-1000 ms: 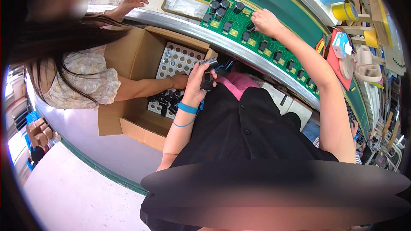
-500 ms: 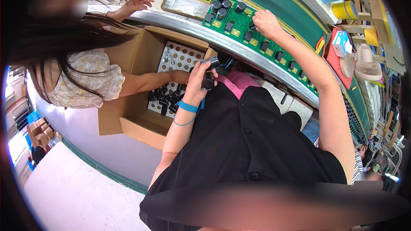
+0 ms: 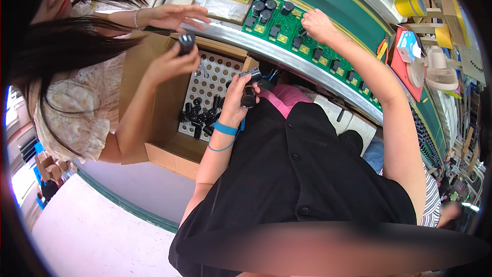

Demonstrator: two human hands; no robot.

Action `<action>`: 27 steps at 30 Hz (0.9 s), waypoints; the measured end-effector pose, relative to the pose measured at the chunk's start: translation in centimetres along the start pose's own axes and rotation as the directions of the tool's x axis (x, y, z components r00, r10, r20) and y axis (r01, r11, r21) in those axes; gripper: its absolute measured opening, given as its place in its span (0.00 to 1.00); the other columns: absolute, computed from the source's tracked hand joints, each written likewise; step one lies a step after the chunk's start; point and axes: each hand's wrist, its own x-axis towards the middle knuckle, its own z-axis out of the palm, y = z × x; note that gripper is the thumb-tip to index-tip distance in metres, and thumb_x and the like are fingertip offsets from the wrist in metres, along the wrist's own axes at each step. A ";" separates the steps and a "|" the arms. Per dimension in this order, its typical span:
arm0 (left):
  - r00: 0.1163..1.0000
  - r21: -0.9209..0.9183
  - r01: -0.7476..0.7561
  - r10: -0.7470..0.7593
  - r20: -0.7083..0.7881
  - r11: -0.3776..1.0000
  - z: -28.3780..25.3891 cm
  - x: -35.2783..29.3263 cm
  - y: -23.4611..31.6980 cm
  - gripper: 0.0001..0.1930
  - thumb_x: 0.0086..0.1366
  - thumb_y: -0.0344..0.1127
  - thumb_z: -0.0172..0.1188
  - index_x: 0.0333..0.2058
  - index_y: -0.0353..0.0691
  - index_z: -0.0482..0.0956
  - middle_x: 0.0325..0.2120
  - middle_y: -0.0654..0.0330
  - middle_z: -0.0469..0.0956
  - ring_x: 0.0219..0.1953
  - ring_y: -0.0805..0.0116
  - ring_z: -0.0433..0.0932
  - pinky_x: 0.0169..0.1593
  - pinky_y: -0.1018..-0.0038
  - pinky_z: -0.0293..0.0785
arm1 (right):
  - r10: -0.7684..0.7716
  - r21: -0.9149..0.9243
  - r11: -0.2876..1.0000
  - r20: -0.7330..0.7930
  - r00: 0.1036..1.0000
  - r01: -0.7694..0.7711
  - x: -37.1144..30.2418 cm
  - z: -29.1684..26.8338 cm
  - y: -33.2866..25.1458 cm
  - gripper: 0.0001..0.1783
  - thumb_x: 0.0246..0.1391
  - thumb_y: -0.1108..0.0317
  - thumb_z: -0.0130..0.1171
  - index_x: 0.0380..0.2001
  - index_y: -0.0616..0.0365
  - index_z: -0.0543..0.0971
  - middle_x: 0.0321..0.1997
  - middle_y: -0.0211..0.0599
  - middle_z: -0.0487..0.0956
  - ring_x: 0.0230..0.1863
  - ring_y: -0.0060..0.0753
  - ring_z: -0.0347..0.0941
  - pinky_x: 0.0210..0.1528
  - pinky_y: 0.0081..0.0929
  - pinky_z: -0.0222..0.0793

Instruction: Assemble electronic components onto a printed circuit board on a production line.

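Note:
My left hand (image 3: 236, 94) is closed around black cylindrical capacitors, one a capacitor with a grey printed side (image 3: 252, 75) and another a capacitor pointing downward (image 3: 249, 97). A blue wrist strap (image 3: 224, 128) circles that wrist. Over a long green circuit board (image 3: 283, 32), my right hand (image 3: 319, 24) has its fingers pinched together. A small dark part shows under the fingertips, mostly hidden, and I cannot make out what it is. Several upright black capacitors (image 3: 264, 6) stand at the board's left end, with smaller black block-shaped components (image 3: 318, 54) along it.
An open cardboard box (image 3: 174, 159) at left holds a white tray with round holes (image 3: 207, 79) and loose black capacitors (image 3: 197, 118). A co-worker's hand (image 3: 171, 64) holds a black capacitor (image 3: 186, 43) above it. A metal rail (image 3: 230, 32) borders the line; a small fan (image 3: 439, 74) stands right.
The co-worker's hand has risen out of the box with a black capacitor, and their other hand has moved right. My two hands stay nearly in place.

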 end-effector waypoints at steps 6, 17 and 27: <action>1.000 0.014 0.002 -0.002 -0.010 1.000 -0.2 -0.2 0.0 0.10 0.60 0.37 0.54 0.36 0.41 0.64 0.21 0.61 0.72 0.23 0.73 0.73 0.19 0.76 0.71 | 0.061 -0.011 0.998 -0.015 0.998 -0.061 -0.6 -0.3 -0.5 0.03 0.41 0.71 0.54 0.21 0.54 0.77 0.30 0.33 0.76 0.39 0.32 0.72 0.41 0.33 0.64; 1.000 0.035 0.015 -0.016 0.026 0.999 0.0 -0.2 0.2 0.11 0.61 0.38 0.53 0.37 0.39 0.67 0.25 0.60 0.71 0.27 0.70 0.73 0.21 0.76 0.71 | 0.046 0.109 0.993 -0.039 0.998 -0.041 -1.7 0.0 0.5 0.10 0.35 0.68 0.62 0.25 0.56 0.76 0.33 0.32 0.75 0.42 0.34 0.70 0.43 0.33 0.65; 0.998 0.069 0.035 -0.039 0.055 0.997 -0.2 0.0 0.2 0.10 0.61 0.38 0.53 0.37 0.40 0.66 0.24 0.59 0.72 0.27 0.68 0.73 0.21 0.75 0.71 | -0.177 0.049 0.981 -0.159 0.971 0.187 -2.4 0.6 1.3 0.04 0.45 0.69 0.50 0.23 0.55 0.75 0.30 0.30 0.72 0.39 0.30 0.68 0.42 0.27 0.63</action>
